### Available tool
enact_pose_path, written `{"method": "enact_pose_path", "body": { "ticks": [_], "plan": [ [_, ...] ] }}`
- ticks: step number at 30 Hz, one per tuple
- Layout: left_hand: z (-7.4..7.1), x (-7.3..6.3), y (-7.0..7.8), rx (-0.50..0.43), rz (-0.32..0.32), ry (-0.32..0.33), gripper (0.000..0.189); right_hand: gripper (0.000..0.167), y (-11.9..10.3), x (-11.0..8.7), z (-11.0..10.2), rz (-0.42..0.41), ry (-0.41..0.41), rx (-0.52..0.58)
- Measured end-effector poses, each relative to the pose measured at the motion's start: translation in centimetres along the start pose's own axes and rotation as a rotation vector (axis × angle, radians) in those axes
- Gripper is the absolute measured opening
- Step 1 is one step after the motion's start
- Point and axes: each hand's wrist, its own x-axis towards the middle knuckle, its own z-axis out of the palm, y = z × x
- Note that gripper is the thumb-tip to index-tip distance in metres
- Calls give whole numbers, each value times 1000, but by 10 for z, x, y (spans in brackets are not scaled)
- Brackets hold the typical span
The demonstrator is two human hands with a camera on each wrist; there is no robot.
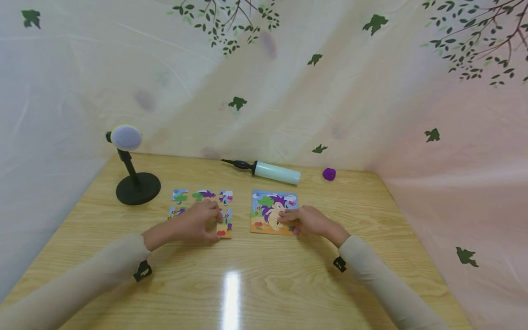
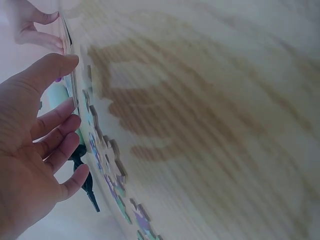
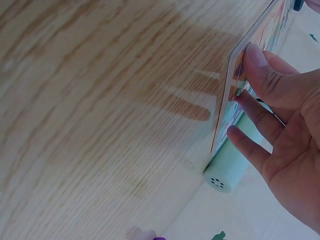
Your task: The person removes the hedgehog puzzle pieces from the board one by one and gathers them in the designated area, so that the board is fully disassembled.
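My left hand (image 1: pixel 200 221) hovers over a spread of loose jigsaw pieces (image 1: pixel 180 195), its fingers loosely bent and thumb apart, with nothing between them in the left wrist view. It hides several of the pieces; a corner piece (image 1: pixel 222 232) with a red shape shows beside its thumb. To the right lies a square puzzle board (image 1: pixel 264 224) picturing a purple-spined hedgehog. My right hand (image 1: pixel 309 221) reaches over the board's lower right corner, fingertips on the picture. In the right wrist view, the thumb (image 3: pixel 256 56) rests at the board's edge, with the other fingers spread.
Behind the puzzle lies a pale green hand pump (image 1: pixel 276 173) with a black nozzle. A small purple object (image 1: pixel 329 174) is at the back right. At the back left stands a round-headed device (image 1: pixel 126 138) on a black base. A printed cloth (image 1: pixel 185 114) hangs behind the table.
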Motion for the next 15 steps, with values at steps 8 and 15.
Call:
{"method": "enact_pose_path", "body": {
  "ticks": [8, 15],
  "plan": [
    [3, -2, 4, -19, -31, -47, 35, 53, 0, 0, 0, 22, -3, 14],
    [5, -4, 5, -13, -35, -46, 32, 52, 1, 1, 1, 25, -6, 24]
  ]
}}
